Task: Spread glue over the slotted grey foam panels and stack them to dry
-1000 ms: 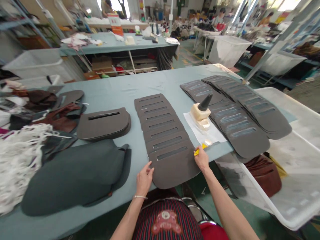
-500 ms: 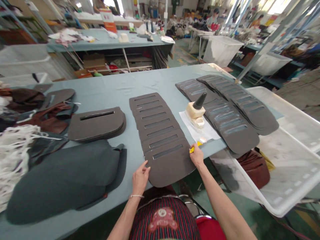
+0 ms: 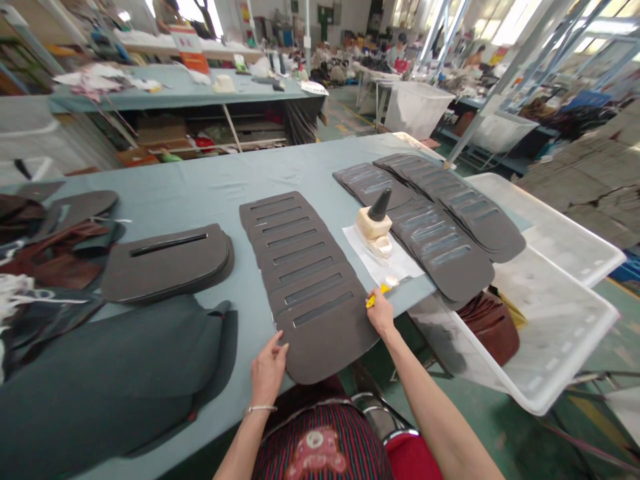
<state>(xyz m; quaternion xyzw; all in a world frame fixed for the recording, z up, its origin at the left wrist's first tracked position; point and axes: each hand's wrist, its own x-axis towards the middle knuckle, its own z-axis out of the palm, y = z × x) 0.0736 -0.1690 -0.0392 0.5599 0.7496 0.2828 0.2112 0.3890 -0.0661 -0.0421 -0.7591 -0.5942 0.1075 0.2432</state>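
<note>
A row of overlapping dark grey panels (image 3: 320, 347), each with a long slot and the nearest with a rounded end, lies on the table in front of me. My left hand (image 3: 269, 367) touches the left edge of the nearest panel, fingers partly bent and apart. At the opposite edge, my right hand (image 3: 381, 313) is closed round a small brush (image 3: 379, 296) with a yellow handle; its pale bristles point away to the right. Beyond it, a cream glue bottle (image 3: 374, 225) with a black cone nozzle stands on a white sheet (image 3: 358, 252).
More slotted panels (image 3: 453, 257) overlap in rows at the right. On the left lie a stack of slotted pieces (image 3: 165, 270), dark green material (image 3: 115, 380) and brown scraps (image 3: 65, 250). White plastic bins (image 3: 560, 333) stand beyond the table's right edge, one containing brown leather pieces (image 3: 493, 330).
The camera view has shifted, so the table contents appear further left. Both hands stay at the sides of the nearest panel, and the brush remains in my right hand.
</note>
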